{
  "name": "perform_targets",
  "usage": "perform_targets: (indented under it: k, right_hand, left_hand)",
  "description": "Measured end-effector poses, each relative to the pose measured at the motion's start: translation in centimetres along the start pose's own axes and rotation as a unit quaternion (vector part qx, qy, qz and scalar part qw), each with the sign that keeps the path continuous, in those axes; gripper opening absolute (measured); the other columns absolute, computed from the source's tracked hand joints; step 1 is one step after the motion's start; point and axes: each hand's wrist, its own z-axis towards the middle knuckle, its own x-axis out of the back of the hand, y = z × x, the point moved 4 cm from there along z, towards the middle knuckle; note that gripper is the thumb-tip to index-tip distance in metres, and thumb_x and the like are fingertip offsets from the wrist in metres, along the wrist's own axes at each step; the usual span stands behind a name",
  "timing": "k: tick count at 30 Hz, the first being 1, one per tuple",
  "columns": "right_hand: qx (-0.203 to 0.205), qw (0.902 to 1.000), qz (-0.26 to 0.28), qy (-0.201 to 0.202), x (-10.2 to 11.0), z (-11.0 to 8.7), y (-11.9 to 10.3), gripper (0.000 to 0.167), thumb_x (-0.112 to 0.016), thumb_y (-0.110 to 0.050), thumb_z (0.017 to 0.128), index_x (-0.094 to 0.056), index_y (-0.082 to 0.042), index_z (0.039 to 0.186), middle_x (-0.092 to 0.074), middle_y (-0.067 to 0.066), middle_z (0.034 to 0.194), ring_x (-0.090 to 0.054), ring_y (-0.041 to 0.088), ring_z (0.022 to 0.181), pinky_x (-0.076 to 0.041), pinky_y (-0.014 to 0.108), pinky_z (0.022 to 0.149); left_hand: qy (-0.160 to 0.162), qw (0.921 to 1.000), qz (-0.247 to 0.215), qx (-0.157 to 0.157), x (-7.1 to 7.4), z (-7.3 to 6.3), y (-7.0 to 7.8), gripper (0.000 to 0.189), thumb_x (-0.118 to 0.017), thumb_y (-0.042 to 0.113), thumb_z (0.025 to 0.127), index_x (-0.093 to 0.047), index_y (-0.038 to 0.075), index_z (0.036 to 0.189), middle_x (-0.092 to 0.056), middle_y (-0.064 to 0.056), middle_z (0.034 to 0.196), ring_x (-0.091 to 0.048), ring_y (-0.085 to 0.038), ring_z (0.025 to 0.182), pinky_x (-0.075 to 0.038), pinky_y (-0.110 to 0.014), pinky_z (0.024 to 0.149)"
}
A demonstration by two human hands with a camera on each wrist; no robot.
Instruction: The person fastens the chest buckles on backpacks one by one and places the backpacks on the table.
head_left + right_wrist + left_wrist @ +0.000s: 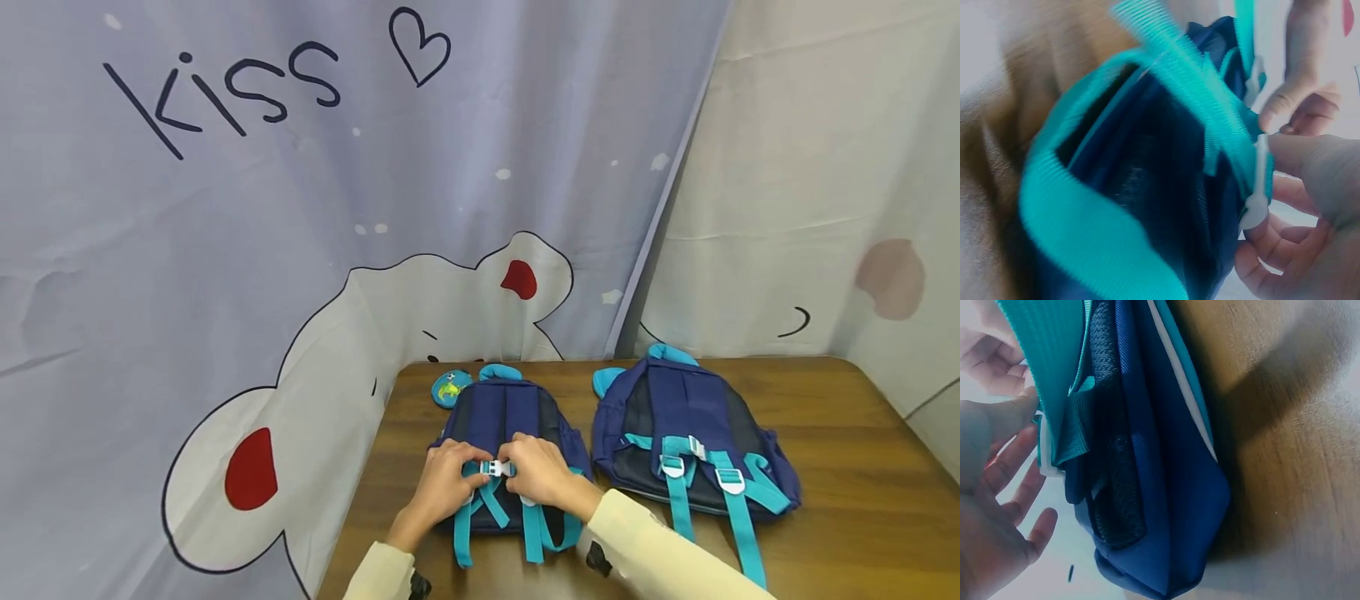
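Observation:
A small navy backpack (504, 412) with turquoise straps lies on the table, its strap side up. Across its middle is a white side-release buckle (495, 468) on turquoise webbing. My left hand (444, 477) pinches the buckle's left end between thumb and fingers. The right hand (542, 471) pinches the other end. Whether the two halves are fully clicked together I cannot tell. In the left wrist view a turquoise strap (1054, 369) and a white strap adjuster hang beside the left fingers. A white adjuster (1260, 181) sits by the right fingers in the right wrist view.
A second, larger navy backpack (690, 408) lies to the right, with a white buckle (697, 448) on its turquoise chest strap. A round blue tag (452, 388) with a cartoon lies behind the first bag. The wooden table (862, 500) meets hanging printed curtains (480, 150) at the back.

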Motion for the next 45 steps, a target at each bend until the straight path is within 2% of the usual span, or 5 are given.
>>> perform_targets:
  k: [9, 17, 33, 41, 45]
  right_hand:
    - [0.019, 0.9996, -0.012, -0.017, 0.0, 0.3, -0.8, 0.04, -0.083, -0.001, 0.081, -0.079, -0.011, 0.12, -0.078, 0.005, 0.102, -0.066, 0.014, 0.068, -0.046, 0.023, 0.053]
    - [0.051, 0.9976, -0.046, -0.006, 0.2, 1.0, -1.5, 0.041, -0.079, 0.005, 0.085, -0.076, -0.012, 0.122, -0.072, 0.004, 0.079, -0.05, 0.01, 0.052, -0.036, 0.023, 0.045]
    - [0.062, 0.9928, -0.103, -0.004, -0.6, 0.0, -1.4, 0.026, -0.081, 0.003, 0.085, -0.071, -0.015, 0.1, -0.056, 0.001, 0.061, -0.054, 0.016, 0.051, -0.041, 0.024, 0.047]
    - [0.091, 0.9879, -0.119, -0.038, 0.1, -1.1, -0.3, 0.03, -0.087, -0.027, 0.088, -0.075, -0.019, 0.115, -0.074, -0.002, 0.086, -0.066, 0.012, 0.068, -0.051, 0.028, 0.059]
    - [0.105, 0.9863, -0.126, -0.02, 1.4, -3.0, 1.5, 0.033, -0.081, -0.036, 0.094, -0.077, -0.017, 0.12, -0.078, -0.001, 0.101, -0.068, 0.016, 0.086, -0.052, 0.034, 0.072]
  left_hand:
    - [-0.018, 0.9995, -0.02, 0.015, -0.4, -0.7, -0.7, 0.024, -0.091, 0.017, 0.083, -0.084, 0.018, 0.106, -0.079, 0.007, 0.098, -0.065, -0.015, 0.098, -0.041, -0.051, 0.098]
    - [-0.022, 0.9995, -0.009, 0.018, -0.1, -0.3, -0.7, 0.023, -0.091, 0.018, 0.083, -0.085, 0.015, 0.105, -0.08, 0.007, 0.094, -0.067, -0.017, 0.097, -0.042, -0.056, 0.102]
    - [-0.038, 0.9989, 0.029, 0.002, -1.6, 0.1, 0.7, 0.015, -0.091, 0.024, 0.082, -0.081, 0.018, 0.092, -0.073, 0.008, 0.083, -0.063, -0.014, 0.088, -0.043, -0.052, 0.098]
    - [-0.053, 0.9985, -0.001, 0.01, -0.7, -0.3, -0.3, 0.023, -0.091, 0.028, 0.084, -0.082, 0.022, 0.105, -0.078, 0.01, 0.1, -0.068, -0.017, 0.103, -0.042, -0.054, 0.101]
    - [0.0, 0.9996, -0.023, 0.014, 0.1, -0.7, -0.6, 0.023, -0.089, 0.023, 0.086, -0.082, 0.02, 0.107, -0.08, 0.005, 0.108, -0.069, -0.022, 0.108, -0.044, -0.056, 0.1]
